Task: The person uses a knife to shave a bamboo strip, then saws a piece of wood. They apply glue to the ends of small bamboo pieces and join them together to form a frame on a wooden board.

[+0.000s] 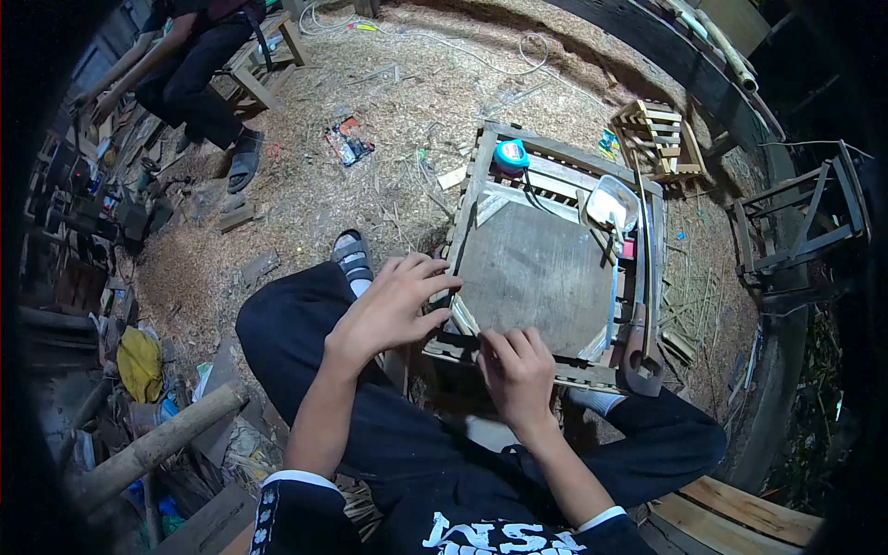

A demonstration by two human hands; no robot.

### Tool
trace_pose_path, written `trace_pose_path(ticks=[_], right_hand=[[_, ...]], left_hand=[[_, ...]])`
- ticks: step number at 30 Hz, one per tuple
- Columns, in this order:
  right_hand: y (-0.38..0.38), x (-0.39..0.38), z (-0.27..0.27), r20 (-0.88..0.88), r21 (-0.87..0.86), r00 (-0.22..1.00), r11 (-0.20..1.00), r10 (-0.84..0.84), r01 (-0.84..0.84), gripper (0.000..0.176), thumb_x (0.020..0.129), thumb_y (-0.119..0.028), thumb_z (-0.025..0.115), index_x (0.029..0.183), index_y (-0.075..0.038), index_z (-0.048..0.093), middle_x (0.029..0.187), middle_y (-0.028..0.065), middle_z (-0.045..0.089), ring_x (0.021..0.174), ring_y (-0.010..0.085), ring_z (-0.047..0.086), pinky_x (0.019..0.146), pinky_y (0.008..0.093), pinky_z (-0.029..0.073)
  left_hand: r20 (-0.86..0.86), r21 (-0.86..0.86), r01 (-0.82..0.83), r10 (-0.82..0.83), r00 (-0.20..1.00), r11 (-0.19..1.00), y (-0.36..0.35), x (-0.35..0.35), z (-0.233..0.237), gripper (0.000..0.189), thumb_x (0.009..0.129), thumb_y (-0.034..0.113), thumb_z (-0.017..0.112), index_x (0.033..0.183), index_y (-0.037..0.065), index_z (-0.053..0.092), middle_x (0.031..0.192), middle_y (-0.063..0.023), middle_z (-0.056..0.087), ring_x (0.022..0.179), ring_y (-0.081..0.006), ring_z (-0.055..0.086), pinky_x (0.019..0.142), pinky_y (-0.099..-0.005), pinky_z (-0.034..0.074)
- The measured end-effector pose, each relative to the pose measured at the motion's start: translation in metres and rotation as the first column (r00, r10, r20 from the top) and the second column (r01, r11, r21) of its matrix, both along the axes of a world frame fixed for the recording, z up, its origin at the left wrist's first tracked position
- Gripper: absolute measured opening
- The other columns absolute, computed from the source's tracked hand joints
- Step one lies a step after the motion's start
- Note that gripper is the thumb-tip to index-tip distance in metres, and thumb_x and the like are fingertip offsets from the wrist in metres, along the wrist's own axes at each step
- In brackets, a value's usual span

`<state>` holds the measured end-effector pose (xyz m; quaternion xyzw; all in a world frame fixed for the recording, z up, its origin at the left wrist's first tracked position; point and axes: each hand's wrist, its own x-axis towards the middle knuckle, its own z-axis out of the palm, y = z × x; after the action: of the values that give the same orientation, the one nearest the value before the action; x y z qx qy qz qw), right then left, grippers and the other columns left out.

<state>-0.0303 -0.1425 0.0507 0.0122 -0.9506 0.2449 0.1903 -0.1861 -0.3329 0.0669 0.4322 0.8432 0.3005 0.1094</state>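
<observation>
A low slatted wooden stand (483, 180) with a dark board (536, 268) on top is in front of me, between my legs. My left hand (398, 303) is over its near left corner, thumb and fingers apart. By that corner lies a short pale wood strip (464, 316), between my two hands. My right hand (520, 370) is at the near edge, fingers bent and pressed together; whatever they grip is hidden. A handsaw (640, 363) lies along the right side, handle toward me. A teal tape measure (511, 156) sits at the far left corner.
A white tub (612, 203) with a stick-like tool in it stands on the stand's far right, beside a small pink object (629, 248). Wooden crates (661, 143) are beyond. Shavings cover the ground. Another person (208, 88) sits at upper left. A pole (166, 444) juts in at lower left.
</observation>
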Motion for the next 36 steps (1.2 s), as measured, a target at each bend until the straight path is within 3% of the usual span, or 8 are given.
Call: trace_pose_path(ticks=[13, 15, 19, 23, 27, 28, 32, 36], right_hand=[[0.012, 0.014, 0.017, 0.025, 0.007, 1.000, 1.000, -0.017, 0.017, 0.035, 0.080, -0.003, 0.080, 0.113, -0.005, 0.071, 0.090, 0.0100, 0.061, 0.083, 0.0304, 0.061, 0.071, 0.0431, 0.051], [0.026, 0.018, 0.031, 0.032, -0.067, 0.999, 0.997, -0.024, 0.026, 0.038, 0.081, 0.000, 0.077, 0.118, -0.004, 0.070, 0.090, 0.0107, 0.061, 0.084, 0.0309, 0.061, 0.072, 0.0423, 0.051], [0.065, 0.012, 0.054, -0.013, 0.070, 0.998, 0.996, -0.063, 0.064, 0.036, 0.086, 0.002, 0.072, 0.122, -0.003, 0.070, 0.090, 0.0113, 0.066, 0.083, 0.0302, 0.063, 0.073, 0.0425, 0.051], [0.121, -0.004, 0.050, -0.134, 0.082, 0.985, 0.989, -0.110, 0.122, 0.025, 0.088, 0.001, 0.069, 0.112, -0.003, 0.073, 0.084, 0.0103, 0.068, 0.077, 0.0287, 0.065, 0.068, 0.0405, 0.051], [0.173, -0.031, 0.064, -0.113, 0.316, 0.984, 0.934, -0.140, 0.169, 0.018, 0.090, -0.007, 0.075, 0.108, -0.004, 0.073, 0.081, 0.0078, 0.067, 0.078, 0.0278, 0.066, 0.068, 0.0426, 0.052], [0.183, -0.038, 0.062, -0.092, 0.321, 0.984, 0.930, -0.155, 0.177, 0.019, 0.090, -0.005, 0.071, 0.109, -0.003, 0.072, 0.083, 0.0083, 0.067, 0.082, 0.0282, 0.065, 0.070, 0.0425, 0.053], [0.209, -0.069, 0.041, -0.064, 0.250, 0.965, 0.932, -0.254, 0.261, 0.030, 0.085, 0.003, 0.063, 0.114, -0.001, 0.071, 0.094, 0.0121, 0.069, 0.092, 0.0300, 0.066, 0.077, 0.0429, 0.055], [0.216, -0.087, 0.031, 0.003, 0.161, 0.953, 0.941, -0.304, 0.299, 0.027, 0.086, 0.002, 0.064, 0.112, -0.001, 0.072, 0.094, 0.0147, 0.070, 0.090, 0.0321, 0.067, 0.076, 0.0449, 0.054]], left_hand=[[-0.004, 0.033, -0.010, 0.011, 1.000, 0.999, 0.006, -0.003, 0.005, 0.046, 0.093, 0.022, 0.078, 0.136, 0.009, 0.070, 0.143, -0.0152, 0.064, 0.136, -0.0343, 0.055, 0.116, -0.0465, 0.041], [-0.024, 0.060, -0.005, 0.007, 1.000, 0.998, 0.012, -0.003, 0.006, 0.045, 0.094, 0.021, 0.077, 0.136, 0.009, 0.070, 0.143, -0.0145, 0.064, 0.136, -0.0342, 0.056, 0.116, -0.0462, 0.041], [-0.035, 0.162, 0.045, -0.040, 0.999, 0.986, 0.047, -0.005, 0.011, 0.042, 0.095, 0.018, 0.076, 0.135, 0.010, 0.070, 0.143, -0.0125, 0.065, 0.134, -0.0340, 0.058, 0.114, -0.0457, 0.042], [-0.114, 0.237, 0.159, -0.135, 0.984, 0.959, 0.100, -0.015, 0.024, 0.041, 0.093, 0.018, 0.075, 0.133, 0.011, 0.070, 0.137, -0.0112, 0.068, 0.128, -0.0322, 0.061, 0.111, -0.0458, 0.043], [-0.174, 0.233, 0.249, -0.211, 0.962, 0.940, 0.149, -0.031, 0.023, 0.041, 0.093, 0.018, 0.075, 0.133, 0.011, 0.070, 0.135, -0.0107, 0.069, 0.126, -0.0319, 0.062, 0.110, -0.0458, 0.043], [-0.171, 0.206, 0.254, -0.221, 0.960, 0.945, 0.159, -0.033, 0.021, 0.041, 0.093, 0.016, 0.076, 0.132, 0.011, 0.071, 0.136, -0.0104, 0.069, 0.127, -0.0312, 0.062, 0.110, -0.0450, 0.043], [-0.171, 0.216, 0.241, -0.206, 0.964, 0.946, 0.185, -0.040, 0.013, 0.039, 0.092, 0.015, 0.078, 0.131, 0.011, 0.072, 0.135, -0.0100, 0.070, 0.126, -0.0314, 0.062, 0.110, -0.0440, 0.043], [-0.134, 0.216, 0.198, -0.172, 0.976, 0.956, 0.188, -0.045, 0.005, 0.037, 0.093, 0.014, 0.077, 0.129, 0.009, 0.072, 0.135, -0.0099, 0.070, 0.126, -0.0311, 0.061, 0.111, -0.0451, 0.041]])
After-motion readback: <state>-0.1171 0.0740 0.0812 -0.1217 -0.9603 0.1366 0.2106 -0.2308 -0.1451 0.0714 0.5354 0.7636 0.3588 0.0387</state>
